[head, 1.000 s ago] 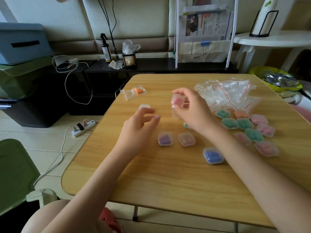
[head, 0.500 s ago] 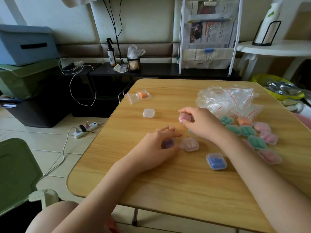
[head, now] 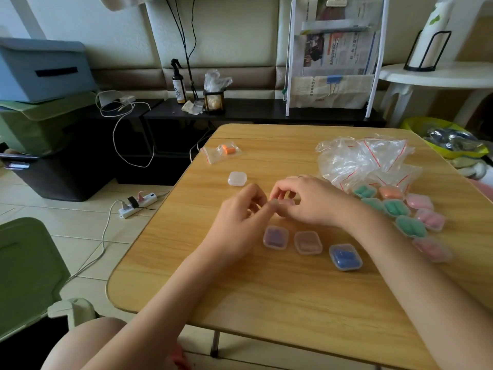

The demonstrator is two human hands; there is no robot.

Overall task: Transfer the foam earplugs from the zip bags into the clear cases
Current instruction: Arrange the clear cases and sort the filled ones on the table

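Hands met over a wooden table (head: 280, 297).
The left hand (head: 240, 220) and right hand (head: 306, 201), fingers curled, apparently pinched one small case (head: 282, 202) mid-table.

A wooden table (head: 280, 303) with rounded corners stands on a pale tiled floor (head: 80, 209). Behind it, a padded beige wall (head: 240, 36), a low black shelf (head: 253, 108), a white newspaper rack (head: 336, 57) and stacked storage boxes (head: 40, 102). A white power strip (head: 137, 205) lies on the floor.
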